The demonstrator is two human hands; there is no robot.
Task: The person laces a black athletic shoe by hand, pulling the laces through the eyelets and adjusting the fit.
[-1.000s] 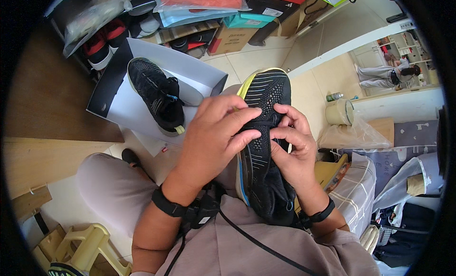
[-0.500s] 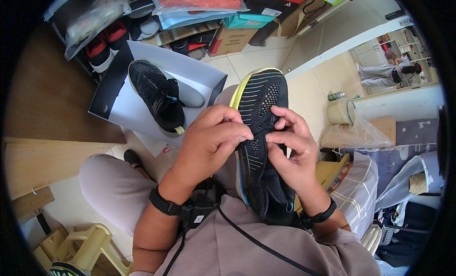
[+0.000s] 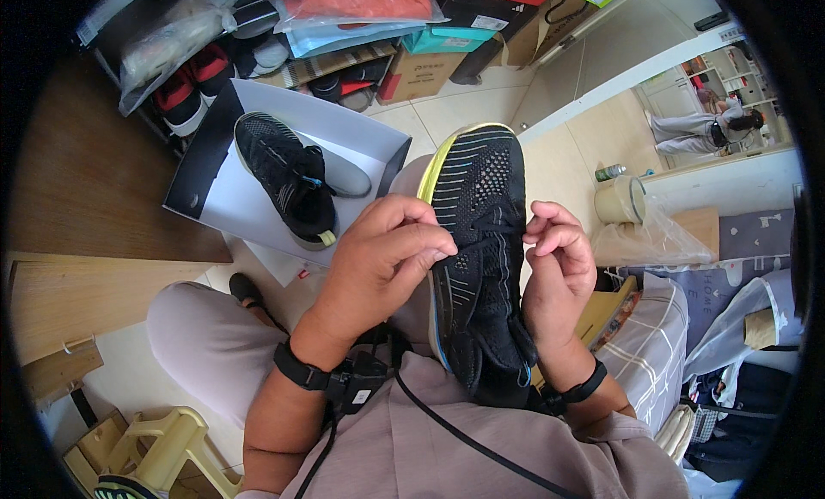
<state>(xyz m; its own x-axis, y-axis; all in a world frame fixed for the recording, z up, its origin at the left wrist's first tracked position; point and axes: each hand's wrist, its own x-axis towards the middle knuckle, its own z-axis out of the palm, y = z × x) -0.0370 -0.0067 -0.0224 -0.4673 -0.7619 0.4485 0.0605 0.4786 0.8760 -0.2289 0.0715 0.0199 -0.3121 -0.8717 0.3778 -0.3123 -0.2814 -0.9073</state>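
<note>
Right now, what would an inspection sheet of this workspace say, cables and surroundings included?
Surface: pale tiled floor.
Job's things: black shoe with a yellow-edged toe, toe pointing away from the wearer; dark lace across it; second black shoe in an open box.
Clutter: stacked boxes and bagged items behind; yellow stool at lower left.
Hands: left hand pinches the lace; right hand beside the shoe, fingers curled, grip unclear.
Cables: black cable across the clothing.
Surroundings: mirror reflecting a person; yellow bin.

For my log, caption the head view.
Left hand pinching a lace on a black shoe, right hand alongside, another shoe in a box.
</note>
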